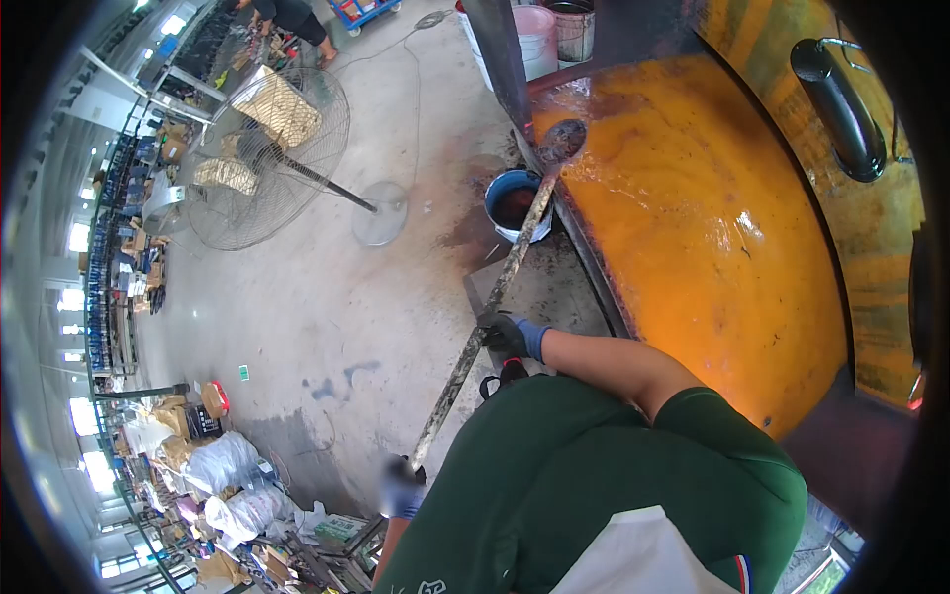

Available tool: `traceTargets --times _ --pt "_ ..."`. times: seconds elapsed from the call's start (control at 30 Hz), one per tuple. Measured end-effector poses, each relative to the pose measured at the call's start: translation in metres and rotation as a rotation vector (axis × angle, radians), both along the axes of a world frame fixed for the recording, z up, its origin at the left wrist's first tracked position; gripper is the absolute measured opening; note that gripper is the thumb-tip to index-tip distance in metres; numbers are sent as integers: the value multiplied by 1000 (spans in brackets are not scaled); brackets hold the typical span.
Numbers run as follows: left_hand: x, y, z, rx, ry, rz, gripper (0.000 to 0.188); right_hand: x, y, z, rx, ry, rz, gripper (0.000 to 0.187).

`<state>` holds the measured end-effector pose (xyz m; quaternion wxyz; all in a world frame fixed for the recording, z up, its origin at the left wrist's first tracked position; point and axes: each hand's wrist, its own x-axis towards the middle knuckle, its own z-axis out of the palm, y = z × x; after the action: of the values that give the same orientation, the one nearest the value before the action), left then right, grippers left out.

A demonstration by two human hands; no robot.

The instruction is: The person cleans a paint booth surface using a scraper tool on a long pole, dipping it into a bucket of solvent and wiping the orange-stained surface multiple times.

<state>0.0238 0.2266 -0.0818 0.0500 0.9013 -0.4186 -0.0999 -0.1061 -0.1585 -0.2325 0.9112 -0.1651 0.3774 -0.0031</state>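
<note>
A long-handled ladle (510, 262) with a pale, stained pole slants across the view. Its dark bowl (564, 141) is over the near rim of a wide vat (708, 233) with an orange surface, wet and shiny in places. My right hand (505, 335), in a dark-palmed blue glove, is closed round the middle of the pole. Lower down, my left hand (403, 485), gloved and partly blurred, grips the pole near its end. Below the ladle's bowl, a blue bucket (518, 205) with dark liquid stands on the floor beside the vat; the pole passes over it.
A large floor fan (267, 158) stands on a round base at the left. Pink and dark buckets (534, 42) are behind a dark post (498, 59). A black cylinder (838, 111) is fixed on the right wall. Wrapped bundles (233, 465) lie lower left. Another person (292, 20) is far off.
</note>
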Motion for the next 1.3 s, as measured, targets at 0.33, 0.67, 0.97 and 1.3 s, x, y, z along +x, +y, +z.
traceTargets --times 0.33,0.67,0.97,1.3 --pt "0 -15 -89 -104 928 225 18 -77 -18 -52 -548 123 296 64" --pt "21 -56 -184 294 1325 724 19 -395 13 -128 -719 956 360 25" --pt "-4 -43 -167 266 433 259 27 -493 129 -81 -231 1034 -131 26" --pt "-18 -14 -133 73 643 348 25 -451 134 -72 -413 777 -193 23"
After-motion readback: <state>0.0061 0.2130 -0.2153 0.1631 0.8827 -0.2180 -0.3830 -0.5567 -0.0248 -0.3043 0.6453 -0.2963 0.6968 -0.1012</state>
